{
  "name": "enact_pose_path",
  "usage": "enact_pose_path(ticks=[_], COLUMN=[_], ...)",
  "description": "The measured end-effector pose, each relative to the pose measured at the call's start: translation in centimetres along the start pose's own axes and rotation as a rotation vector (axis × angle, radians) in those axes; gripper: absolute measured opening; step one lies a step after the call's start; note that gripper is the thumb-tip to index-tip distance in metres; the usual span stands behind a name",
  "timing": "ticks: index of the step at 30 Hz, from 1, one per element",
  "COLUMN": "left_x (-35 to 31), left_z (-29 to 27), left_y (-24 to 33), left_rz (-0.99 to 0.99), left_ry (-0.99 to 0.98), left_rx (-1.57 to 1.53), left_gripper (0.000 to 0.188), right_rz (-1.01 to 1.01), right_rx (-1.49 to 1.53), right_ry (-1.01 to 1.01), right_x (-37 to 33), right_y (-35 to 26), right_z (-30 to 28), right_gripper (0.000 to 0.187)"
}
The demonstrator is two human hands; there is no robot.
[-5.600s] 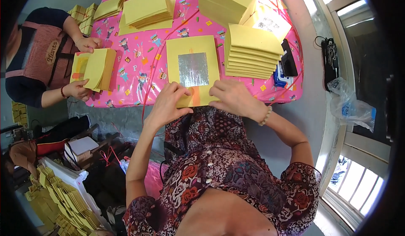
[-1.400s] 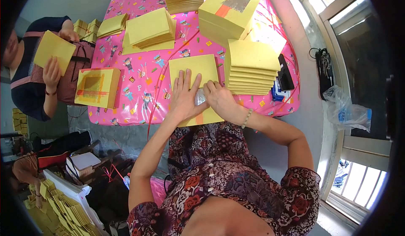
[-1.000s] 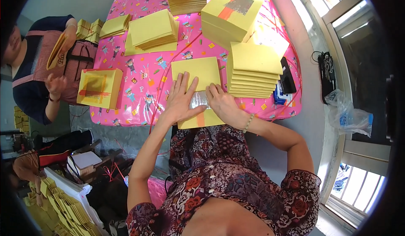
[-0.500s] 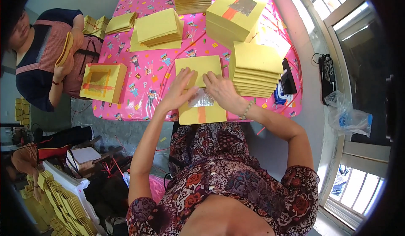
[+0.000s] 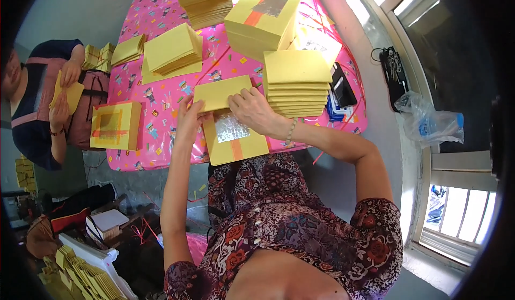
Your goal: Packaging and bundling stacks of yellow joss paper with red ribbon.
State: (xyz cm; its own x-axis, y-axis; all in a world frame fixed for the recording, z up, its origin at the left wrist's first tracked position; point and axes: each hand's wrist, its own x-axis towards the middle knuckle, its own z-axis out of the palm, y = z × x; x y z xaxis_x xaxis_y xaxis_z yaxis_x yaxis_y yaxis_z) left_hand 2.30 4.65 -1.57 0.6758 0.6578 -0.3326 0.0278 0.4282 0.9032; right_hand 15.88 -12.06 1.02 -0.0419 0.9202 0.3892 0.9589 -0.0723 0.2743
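Observation:
In front of me at the table's near edge lies yellow paper with a silver patch and an orange stripe (image 5: 237, 149). Across its far end is a folded yellow strip of paper (image 5: 219, 91), raised off the part below. My left hand (image 5: 189, 119) pinches the strip's left end between thumb and fingers. Over the strip's right end, my right hand (image 5: 253, 110) closes with bent fingers; its thumb side is partly hidden. A stack of folded yellow paper (image 5: 298, 69) stands just beyond my right hand.
The table has a pink patterned cover (image 5: 155, 93). On it stand a tall yellow block with a silver patch (image 5: 263, 24), more yellow stacks (image 5: 171, 48), a marked yellow block (image 5: 116, 126) and a dark phone (image 5: 343, 88). A co-worker (image 5: 45, 93) at left holds folded yellow paper.
My hands have gone from lying on the paper to gripping the folded strip, which is now lifted. The view has turned, shifting the table leftward. The co-worker's hands have lowered.

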Motion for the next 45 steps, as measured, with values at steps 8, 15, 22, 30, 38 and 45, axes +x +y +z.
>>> enact_pose_path(ticks=[8, 15, 22, 30, 38, 45], left_x=[-3.3, -2.8, 0.1, 1.2, -0.1, -0.9], left_z=[4.2, 13.8, 16.8, 15.8, 15.9, 16.4], left_y=[6.0, 6.9, 2.7, -1.4, -2.2, -1.1], left_rz=[0.079, 0.099, 0.057, -0.054, 0.099, 0.134], left_ry=[-0.126, -0.363, -0.361, -0.395, -0.348, -0.304], left_rx=[-0.156, -0.138, 0.088, 0.257, 0.441, 0.517], left_gripper=[0.056, 0.050, 0.045, 0.040, 0.047, 0.050], right_rz=[0.120, 0.277, 0.347, 0.366, 0.399, 0.487], right_rx=[0.261, 0.147, 0.134, 0.274, 0.498, 0.631], right_ry=[0.243, 0.323, 0.199, 0.064, -0.141, -0.311], right_x=[-1.3, -5.8, -10.1, -12.6, -12.2, -8.3], right_y=[4.2, 11.8, 13.3, 11.9, 13.3, 18.3], right_z=[-6.6, -9.9, -7.2, -5.7, -6.8, -1.9], right_gripper=[0.036, 0.037, 0.037, 0.035, 0.031, 0.062])
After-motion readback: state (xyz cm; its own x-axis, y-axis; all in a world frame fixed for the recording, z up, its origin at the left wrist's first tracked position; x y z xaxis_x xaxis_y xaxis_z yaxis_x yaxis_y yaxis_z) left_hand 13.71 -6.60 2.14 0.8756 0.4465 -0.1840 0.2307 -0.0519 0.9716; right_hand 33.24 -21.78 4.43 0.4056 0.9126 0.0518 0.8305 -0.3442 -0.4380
